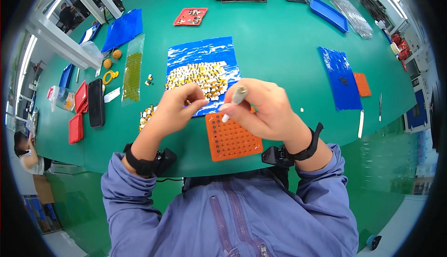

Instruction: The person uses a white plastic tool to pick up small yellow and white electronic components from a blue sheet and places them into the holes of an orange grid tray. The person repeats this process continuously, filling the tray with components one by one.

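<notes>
My right hand (pixel 267 110) grips a whitish pen-like stick (pixel 239 96) with a brownish top end; its pale tip points down over the far edge of an orange tray (pixel 240 140). Rows of small holes cover this tray, and small dark round pieces sit along its left column. My left hand (pixel 177 110) is closed, thumb and fingertip together near the stick; whatever they pinch is hidden. Beyond both hands, a heap of small white-and-yellow parts (pixel 195 78) lies on a blue plastic sheet (pixel 200 50). More such parts (pixel 146 117) lie left of my left hand.
To the left are a black case (pixel 96 103), red trays (pixel 76 129), yellow scissors (pixel 110 76) and a yellow-green strip sheet (pixel 132 71). A red tray of parts (pixel 190 17) stands farther back. On the right lie another blue sheet (pixel 340 78), a small orange tray (pixel 362 85) and tweezers (pixel 380 107).
</notes>
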The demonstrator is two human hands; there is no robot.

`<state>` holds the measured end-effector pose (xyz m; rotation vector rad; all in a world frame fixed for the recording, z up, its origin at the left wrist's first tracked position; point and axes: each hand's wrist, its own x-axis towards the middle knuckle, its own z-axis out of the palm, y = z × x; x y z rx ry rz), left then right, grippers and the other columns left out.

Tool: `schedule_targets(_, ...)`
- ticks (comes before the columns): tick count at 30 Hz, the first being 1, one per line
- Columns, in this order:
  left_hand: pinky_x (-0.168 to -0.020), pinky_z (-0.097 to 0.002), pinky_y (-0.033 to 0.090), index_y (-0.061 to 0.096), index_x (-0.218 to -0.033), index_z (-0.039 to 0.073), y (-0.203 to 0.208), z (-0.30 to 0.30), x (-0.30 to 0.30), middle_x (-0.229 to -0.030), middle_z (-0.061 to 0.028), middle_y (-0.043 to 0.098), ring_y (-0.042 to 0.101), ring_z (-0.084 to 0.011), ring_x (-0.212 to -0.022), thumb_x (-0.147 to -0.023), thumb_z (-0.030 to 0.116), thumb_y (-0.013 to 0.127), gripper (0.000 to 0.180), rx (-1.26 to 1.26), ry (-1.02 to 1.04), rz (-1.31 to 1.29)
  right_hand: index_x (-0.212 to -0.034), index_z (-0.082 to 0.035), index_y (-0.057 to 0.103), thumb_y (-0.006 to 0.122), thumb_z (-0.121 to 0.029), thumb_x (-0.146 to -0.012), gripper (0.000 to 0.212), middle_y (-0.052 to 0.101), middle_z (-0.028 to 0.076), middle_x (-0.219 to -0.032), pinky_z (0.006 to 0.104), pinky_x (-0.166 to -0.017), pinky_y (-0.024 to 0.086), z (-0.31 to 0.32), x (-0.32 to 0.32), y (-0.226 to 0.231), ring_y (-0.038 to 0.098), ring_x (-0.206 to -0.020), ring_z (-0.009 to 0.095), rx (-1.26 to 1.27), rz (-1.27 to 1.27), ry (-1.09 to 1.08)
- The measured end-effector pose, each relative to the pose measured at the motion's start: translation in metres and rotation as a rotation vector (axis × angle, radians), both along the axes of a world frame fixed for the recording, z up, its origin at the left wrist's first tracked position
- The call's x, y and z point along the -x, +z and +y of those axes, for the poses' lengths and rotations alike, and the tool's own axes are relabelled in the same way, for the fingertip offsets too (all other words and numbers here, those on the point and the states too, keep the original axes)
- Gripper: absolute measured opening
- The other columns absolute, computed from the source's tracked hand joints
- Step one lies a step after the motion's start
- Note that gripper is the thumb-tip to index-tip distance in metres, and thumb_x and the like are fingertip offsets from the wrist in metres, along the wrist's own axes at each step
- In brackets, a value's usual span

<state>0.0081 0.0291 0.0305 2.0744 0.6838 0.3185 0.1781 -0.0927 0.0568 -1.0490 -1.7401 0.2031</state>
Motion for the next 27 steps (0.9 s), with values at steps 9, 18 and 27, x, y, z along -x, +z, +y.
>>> schedule_targets(9, -0.06, -0.0169, 0.038, 0.052, -0.084, 0.002, 0.003, -0.021, 0.015, -0.075, 0.0014, 0.053, 0.048, -0.0035, -0.068, -0.081, 0.005, 0.058, 0.007, 0.418, 0.1, -0.486, -0.066, -0.003, 0.046, 0.064, -0.015, -0.075, 0.023, 0.047, 0.009, -0.057, 0.0335, -0.044, 0.037, 0.013, 0.012, -0.01, 0.048, -0.049, 0.025, 0.065, -0.033, -0.003)
schedule_targets(18, -0.064, -0.0244, 0.044, 0.047, -0.083, 0.006, -0.013, -0.027, 0.013, -0.075, -0.0036, 0.053, 0.053, -0.0118, -0.069, -0.084, 0.006, 0.053, 0.006, 1.017, -0.053, -0.901, -0.073, -0.002, 0.057, 0.066, -0.003, -0.073, 0.009, 0.058, 0.005, -0.069, 0.021, -0.051, 0.04, 0.004, -0.011, -0.009, 0.053, -0.06, 0.008, 0.171, 0.457, 0.118)
schedule_targets(27, -0.064, -0.0307, 0.046, 0.045, -0.084, 0.006, -0.029, -0.037, 0.009, -0.076, -0.0055, 0.049, 0.052, -0.0153, -0.071, -0.084, 0.011, 0.054, 0.01, 1.242, -0.259, -1.054, -0.082, 0.001, 0.062, 0.066, 0.003, -0.07, 0.013, 0.063, 0.006, -0.079, 0.0196, -0.063, 0.044, -0.004, -0.02, -0.013, 0.057, -0.071, 0.009, 0.45, 0.583, 0.215)
